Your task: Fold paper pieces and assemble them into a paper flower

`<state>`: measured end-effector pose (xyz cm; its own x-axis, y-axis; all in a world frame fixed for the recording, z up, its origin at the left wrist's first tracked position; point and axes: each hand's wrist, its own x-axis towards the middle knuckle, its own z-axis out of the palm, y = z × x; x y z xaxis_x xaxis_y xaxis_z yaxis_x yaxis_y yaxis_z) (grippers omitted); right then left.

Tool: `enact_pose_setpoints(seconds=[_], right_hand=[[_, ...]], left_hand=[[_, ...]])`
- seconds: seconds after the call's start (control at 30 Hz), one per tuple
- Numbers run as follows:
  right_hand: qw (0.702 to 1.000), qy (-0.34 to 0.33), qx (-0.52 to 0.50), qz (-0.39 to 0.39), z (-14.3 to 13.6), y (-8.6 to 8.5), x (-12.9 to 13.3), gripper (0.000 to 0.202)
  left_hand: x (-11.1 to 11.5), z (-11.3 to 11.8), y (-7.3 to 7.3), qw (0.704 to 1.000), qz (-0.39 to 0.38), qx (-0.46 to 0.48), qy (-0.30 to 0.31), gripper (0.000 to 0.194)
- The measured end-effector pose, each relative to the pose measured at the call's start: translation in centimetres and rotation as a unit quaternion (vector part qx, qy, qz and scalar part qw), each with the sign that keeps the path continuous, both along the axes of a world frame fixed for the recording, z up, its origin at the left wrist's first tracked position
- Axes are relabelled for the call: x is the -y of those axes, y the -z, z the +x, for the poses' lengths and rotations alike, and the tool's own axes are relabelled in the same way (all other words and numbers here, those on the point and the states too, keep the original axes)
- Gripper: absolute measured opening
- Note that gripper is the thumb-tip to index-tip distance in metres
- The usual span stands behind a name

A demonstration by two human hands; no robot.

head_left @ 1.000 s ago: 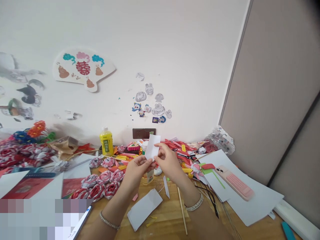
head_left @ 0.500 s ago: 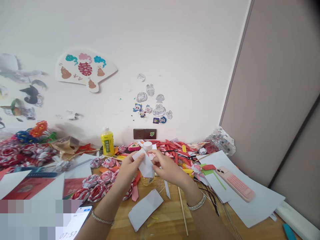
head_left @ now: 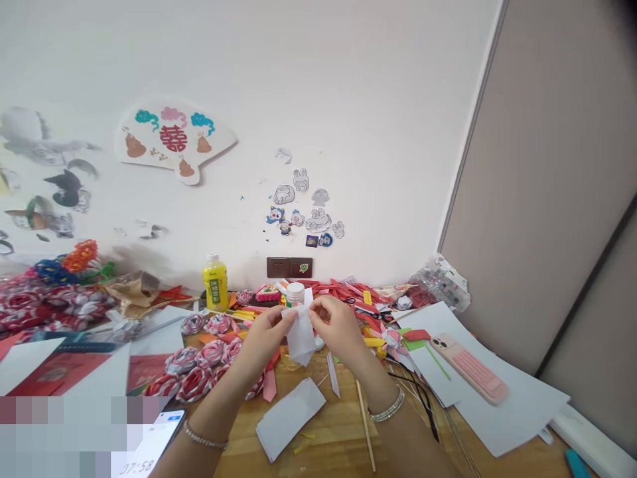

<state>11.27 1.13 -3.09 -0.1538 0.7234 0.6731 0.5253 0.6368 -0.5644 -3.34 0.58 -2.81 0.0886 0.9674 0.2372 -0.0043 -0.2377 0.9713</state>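
Observation:
A small white paper piece [head_left: 301, 338] hangs between my two hands above the table. My left hand [head_left: 271, 330] pinches its left upper edge, thumb on top. At its upper right corner, the fingers of my right hand [head_left: 331, 322] are closed on the paper. Just behind the paper stands a bottle with a white cap [head_left: 295, 292], its lower part mostly hidden. Below my hands, a stack of white paper pieces [head_left: 291, 418] lies on the wooden table [head_left: 343, 431].
Red and white rolled flowers [head_left: 194, 382] lie left of my hands, near a yellow bottle [head_left: 215, 285]. Red strips [head_left: 338, 290] are heaped behind. A wooden stick [head_left: 365, 428], white sheets and a pink phone [head_left: 470, 368] lie to the right; another phone [head_left: 162, 441] is lower left.
The paper between my hands has turned and now hangs more upright. My right hand has shifted slightly right and up, closing on the paper's upper corner.

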Motion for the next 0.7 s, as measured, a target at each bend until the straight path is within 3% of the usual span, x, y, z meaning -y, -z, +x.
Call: enact_pose_setpoints(seconds=[0.27,0.5,0.7], right_hand=[[0.997,0.04,-0.062,-0.029,-1.0,0.6,-0.2,0.01],[0.995,0.013,0.054,0.087,-0.4,0.4,0.0,0.017],[0.982,-0.027,0.123,0.142,0.1,0.6,-0.3,0.024]], left_hand=[[-0.4,0.1,0.7,1.0,0.018,-0.009,0.02,0.025],[0.5,0.3,-0.4,0.999,-0.03,0.033,0.03,0.03],[0.3,0.2,-0.2,0.997,-0.052,0.051,0.031,0.032]])
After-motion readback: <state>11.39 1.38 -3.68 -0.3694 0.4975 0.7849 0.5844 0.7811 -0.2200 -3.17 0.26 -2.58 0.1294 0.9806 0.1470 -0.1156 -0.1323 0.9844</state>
